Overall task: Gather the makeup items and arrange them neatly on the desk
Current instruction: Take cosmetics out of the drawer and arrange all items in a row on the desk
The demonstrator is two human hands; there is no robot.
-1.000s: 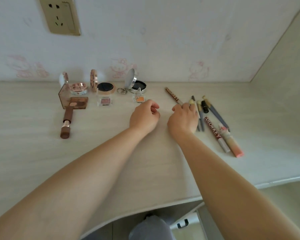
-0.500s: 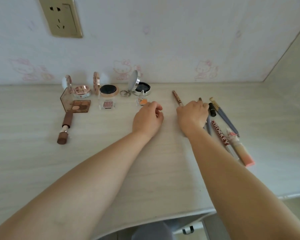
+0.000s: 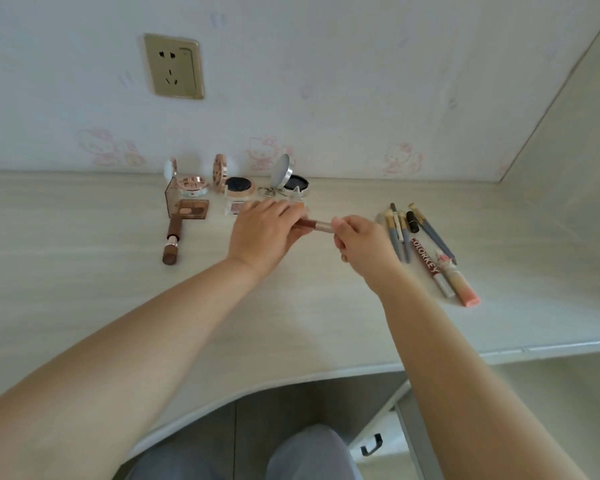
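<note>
Above the middle of the desk (image 3: pixel 84 289), my left hand (image 3: pixel 262 233) and my right hand (image 3: pixel 364 245) together hold a slim brown pencil with a silvery end (image 3: pixel 315 224), one hand at each end. Behind my left hand, three open round compacts (image 3: pixel 238 187) stand in a row by the wall, with a brown eyeshadow palette (image 3: pixel 191 208) and a brown lipstick (image 3: pixel 172 242) at the left. Two small square pots sit behind my left hand, partly hidden. To the right lie several grey-handled brushes (image 3: pixel 395 237), a red COLORKEY pencil (image 3: pixel 428 265) and a peach tube (image 3: pixel 459 284).
A wall socket (image 3: pixel 174 65) sits above the compacts. The desk's curved front edge (image 3: pixel 291 377) runs below my arms, and a side wall closes the right. A small key ring (image 3: pixel 265 192) lies between the compacts. A black hook (image 3: pixel 373 445) hangs under the desk.
My right hand picked the brown pencil off the desk and brought it left. My left hand rose and took its other end. The camera tilted up.
</note>
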